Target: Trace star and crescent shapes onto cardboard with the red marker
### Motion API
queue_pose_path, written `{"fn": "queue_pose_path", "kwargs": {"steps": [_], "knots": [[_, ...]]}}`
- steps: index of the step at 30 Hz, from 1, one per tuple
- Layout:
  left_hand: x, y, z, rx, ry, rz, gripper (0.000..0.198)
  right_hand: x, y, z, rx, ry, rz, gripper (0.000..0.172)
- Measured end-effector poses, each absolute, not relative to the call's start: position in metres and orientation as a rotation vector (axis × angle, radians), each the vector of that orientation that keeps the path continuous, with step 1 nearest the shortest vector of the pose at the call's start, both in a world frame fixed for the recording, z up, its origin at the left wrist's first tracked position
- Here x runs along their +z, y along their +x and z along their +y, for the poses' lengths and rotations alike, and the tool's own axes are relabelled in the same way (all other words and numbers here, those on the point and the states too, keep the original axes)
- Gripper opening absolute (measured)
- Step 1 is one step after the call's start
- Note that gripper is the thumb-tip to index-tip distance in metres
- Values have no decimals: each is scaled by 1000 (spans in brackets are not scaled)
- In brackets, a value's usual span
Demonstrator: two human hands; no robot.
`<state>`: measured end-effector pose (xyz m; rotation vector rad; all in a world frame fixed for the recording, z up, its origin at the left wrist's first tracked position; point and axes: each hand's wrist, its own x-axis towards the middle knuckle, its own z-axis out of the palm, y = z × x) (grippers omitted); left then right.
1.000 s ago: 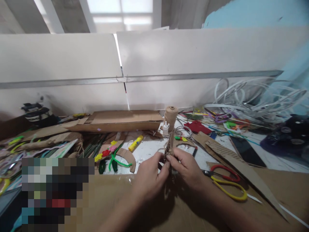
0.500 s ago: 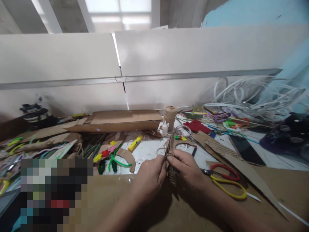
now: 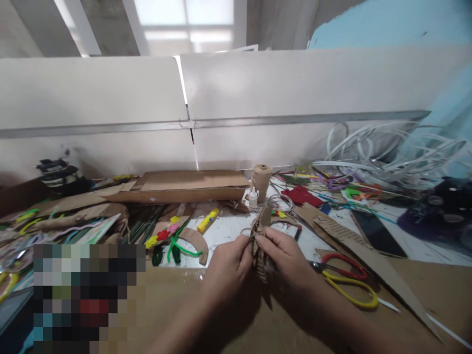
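My left hand (image 3: pixel 227 268) and my right hand (image 3: pixel 287 258) meet over a sheet of brown cardboard (image 3: pixel 206 314). Between their pinched fingertips stands a narrow strip of corrugated cardboard (image 3: pixel 261 236) with twine wound round it. Both hands grip it, the left from the left side, the right from the right. A thin loop of twine (image 3: pixel 246 230) hangs off the strip toward the left. The twine spool (image 3: pixel 261 180) stands upright behind the strip, with a small white glue bottle (image 3: pixel 252 197) beside it.
Red and yellow scissors (image 3: pixel 346 282) lie right of my right hand. A long cardboard strip (image 3: pixel 368 255) and a black phone (image 3: pixel 376 227) lie further right. A yellow glue stick (image 3: pixel 207 220), pipe-cleaner flowers (image 3: pixel 167 238) and a flat cardboard box (image 3: pixel 184 186) lie to the left. White coiled strips (image 3: pixel 391 152) fill the back right.
The hands stay together on the strip. The strip has tipped and turned slightly between the fingers, and the view has shifted a little.
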<state>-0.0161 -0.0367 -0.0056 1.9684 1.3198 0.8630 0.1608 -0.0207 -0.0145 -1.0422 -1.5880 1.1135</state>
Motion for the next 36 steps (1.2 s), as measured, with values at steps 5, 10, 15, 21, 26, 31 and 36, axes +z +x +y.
{"fn": "queue_pose_path", "kwargs": {"steps": [5,10,15,21,26,31,36], "knots": [[-13,-10,-38,873,1955,1367,25,-8,165,-19,727,-1226,-1863,50],[-13,-8,-40,891,1953,1381,29,-9,163,-18,941,-1056,-1814,48],[-6,-9,-43,844,1951,1380,31,-22,161,-14,1066,-993,-1671,52],[-5,-12,-44,839,1956,1259,39,-34,161,-9,1227,-970,-1529,51],[-13,-14,-43,853,1992,1321,36,-36,162,-11,1301,-973,-1477,53],[-15,-15,-43,871,1976,1300,32,-37,162,-15,1321,-1004,-1413,54],[-14,-19,-41,878,1939,1260,33,-36,160,-20,1352,-1010,-1360,54]]}}
